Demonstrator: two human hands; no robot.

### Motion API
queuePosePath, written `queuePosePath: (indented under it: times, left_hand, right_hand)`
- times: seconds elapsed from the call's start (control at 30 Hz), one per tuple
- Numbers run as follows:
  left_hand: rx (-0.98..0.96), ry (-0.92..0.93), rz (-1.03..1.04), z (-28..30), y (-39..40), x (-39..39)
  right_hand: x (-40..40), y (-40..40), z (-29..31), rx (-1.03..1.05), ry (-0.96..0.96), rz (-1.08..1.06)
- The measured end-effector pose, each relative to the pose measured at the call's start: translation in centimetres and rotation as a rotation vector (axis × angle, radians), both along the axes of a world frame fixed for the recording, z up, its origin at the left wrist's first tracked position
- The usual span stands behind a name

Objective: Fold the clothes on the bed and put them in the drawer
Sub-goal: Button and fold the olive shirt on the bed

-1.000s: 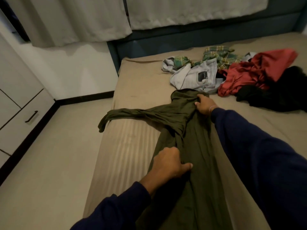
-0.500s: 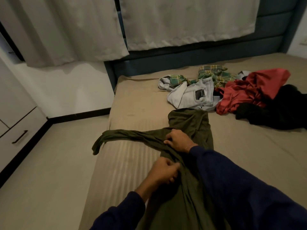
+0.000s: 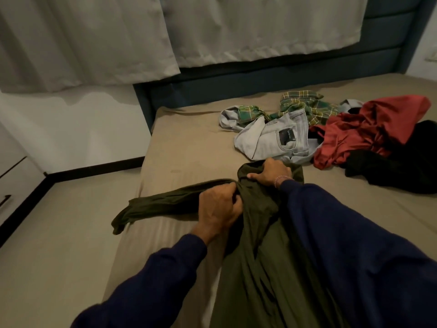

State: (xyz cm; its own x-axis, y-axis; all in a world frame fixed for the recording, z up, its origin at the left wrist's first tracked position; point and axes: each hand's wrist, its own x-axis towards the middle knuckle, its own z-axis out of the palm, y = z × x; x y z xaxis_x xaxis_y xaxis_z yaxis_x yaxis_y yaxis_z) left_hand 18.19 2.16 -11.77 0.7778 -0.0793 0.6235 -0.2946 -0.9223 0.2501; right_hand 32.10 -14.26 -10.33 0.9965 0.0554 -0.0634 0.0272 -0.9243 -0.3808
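A long olive-green garment (image 3: 264, 256) lies lengthwise on the beige bed (image 3: 189, 147), with one sleeve stretched left toward the bed's edge. My left hand (image 3: 218, 209) pinches the cloth where that sleeve meets the body. My right hand (image 3: 272, 172) grips the garment's far end, near the collar. Behind lies a pile: light grey jeans (image 3: 274, 138), a green plaid shirt (image 3: 305, 105), a red garment (image 3: 369, 129) and a black garment (image 3: 402, 169). A white drawer front (image 3: 9, 185) with a dark handle shows at the far left edge.
Pale floor (image 3: 59, 245) runs along the bed's left side up to a white wall with a dark skirting. A dark blue headboard (image 3: 260, 79) and light curtains (image 3: 212, 27) stand behind the bed.
Both hands have moved up the green garment toward its far end. My left hand now pinches at the sleeve's base and my right hand holds the collar end. The view has tilted upward.
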Motion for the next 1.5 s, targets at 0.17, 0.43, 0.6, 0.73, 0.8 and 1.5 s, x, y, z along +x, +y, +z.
queuePosePath:
  times: [0.17, 0.43, 0.6, 0.73, 0.8, 1.5]
  left_hand:
    - [-0.143, -0.112, 0.009, 2.3, 1.7, 4.0]
    - [-0.416, -0.030, -0.005, 3.0, 3.5, 5.0]
    - [-0.503, 0.060, -0.146, -2.2, 1.7, 1.9]
    - [-0.394, 0.217, -0.235, -4.3, 1.3, 0.6]
    - [-0.408, 0.282, -0.263, -4.6, 1.0, -0.4]
    - [-0.149, -0.072, -0.285, 2.7, 3.4, -1.1]
  right_hand:
    - [2.6, 0.5, -0.7, 0.103, 0.150, 0.215]
    - [3.3, 2.3, -2.9, 0.839, 0.449, 0.311]
    - [1.9, 3.5, -3.4, 1.233, 0.695, 0.150]
    - [0.5, 3.3, -2.8, 1.659, 0.741, -0.009]
    - [0.1, 3.0, -2.5, 1.815, 0.662, -0.139]
    - [-11.9, 8.1, -3.1, 2.214, 0.398, -0.529]
